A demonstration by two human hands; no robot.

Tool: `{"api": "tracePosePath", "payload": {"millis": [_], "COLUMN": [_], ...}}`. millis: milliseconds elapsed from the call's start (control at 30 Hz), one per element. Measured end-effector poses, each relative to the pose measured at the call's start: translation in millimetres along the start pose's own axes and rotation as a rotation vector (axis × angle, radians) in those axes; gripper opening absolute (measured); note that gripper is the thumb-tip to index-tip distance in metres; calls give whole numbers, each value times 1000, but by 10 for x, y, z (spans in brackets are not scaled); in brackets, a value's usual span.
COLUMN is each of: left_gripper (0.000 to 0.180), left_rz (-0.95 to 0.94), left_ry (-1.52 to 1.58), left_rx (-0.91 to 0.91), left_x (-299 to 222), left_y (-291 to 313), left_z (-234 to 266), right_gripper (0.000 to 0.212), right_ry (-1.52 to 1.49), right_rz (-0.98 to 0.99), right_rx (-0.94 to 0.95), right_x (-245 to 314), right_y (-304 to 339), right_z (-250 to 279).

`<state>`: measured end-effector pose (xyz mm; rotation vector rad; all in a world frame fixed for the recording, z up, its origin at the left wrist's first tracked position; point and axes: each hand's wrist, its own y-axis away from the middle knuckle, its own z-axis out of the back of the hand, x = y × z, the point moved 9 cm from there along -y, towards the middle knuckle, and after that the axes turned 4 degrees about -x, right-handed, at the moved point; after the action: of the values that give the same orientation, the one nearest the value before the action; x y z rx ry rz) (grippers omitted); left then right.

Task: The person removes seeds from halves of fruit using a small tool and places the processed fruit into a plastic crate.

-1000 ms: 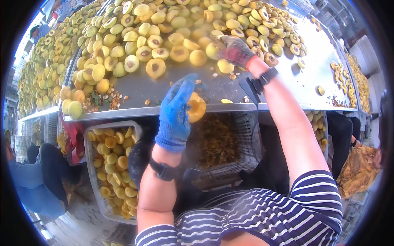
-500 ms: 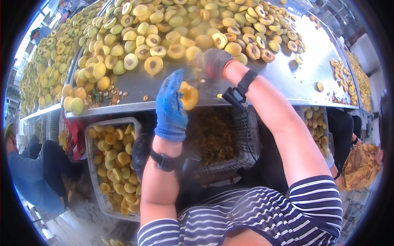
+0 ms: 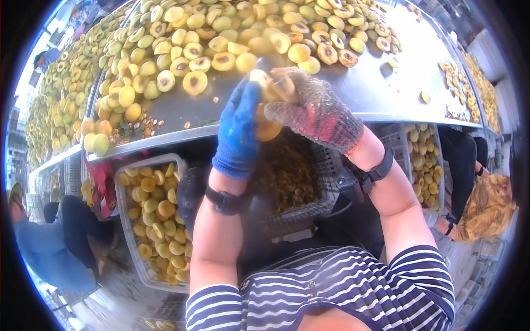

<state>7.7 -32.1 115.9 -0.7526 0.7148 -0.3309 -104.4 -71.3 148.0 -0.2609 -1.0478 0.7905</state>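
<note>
My left hand [image 3: 239, 124], in a blue coated glove, is closed around an apricot half [image 3: 269, 130] whose orange flesh shows below the fingers. Close against it, my right hand [image 3: 314, 105] wears a grey and red knitted glove. Its thumb and fingers pinch a second apricot piece [image 3: 258, 78], pale yellow and partly hidden between the two hands. Blur hides exactly where the fingers touch the fruit. Both hands are over the near edge of the metal table [image 3: 190, 134]. Beyond them lies a heap of halved apricots [image 3: 194, 83], some with brown pits showing.
Below the table edge stand a crate of apricot halves [image 3: 157, 209] on the left, a crate of brown scraps [image 3: 292, 182] in the middle and another fruit crate [image 3: 425, 165] on the right. Other people sit at both sides, including one in blue [image 3: 52, 248].
My right hand has come back from the heap toward me and met my left hand, bringing an apricot piece. My left hand has turned slightly and keeps its fruit.
</note>
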Motion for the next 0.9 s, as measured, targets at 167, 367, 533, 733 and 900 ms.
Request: {"api": "tracePosePath", "payload": {"millis": [167,367,533,733,900], "left_gripper": [57,47,63,70,61], "left_rz": [142,756,775,822,859], "left_ry": [101,1103,1317,1285,1246], "left_rx": [119,11,103,283,276], "left_x": [95,247,237,142,199], "left_y": [66,93,72,197,315], "left_z": [-166,-563,-659,-707,-637], "right_gripper": [35,35,41,32,25], "right_ry": [-109,-172,216,459,419], "right_rz": [-71,2,-1,64,-67], "right_rx": [-21,-103,-3,92,153], "right_x": [-114,-228,-297,-197,-293], "right_y": [163,294,393,572,690], "right_z": [108,137,345,222,160]}}
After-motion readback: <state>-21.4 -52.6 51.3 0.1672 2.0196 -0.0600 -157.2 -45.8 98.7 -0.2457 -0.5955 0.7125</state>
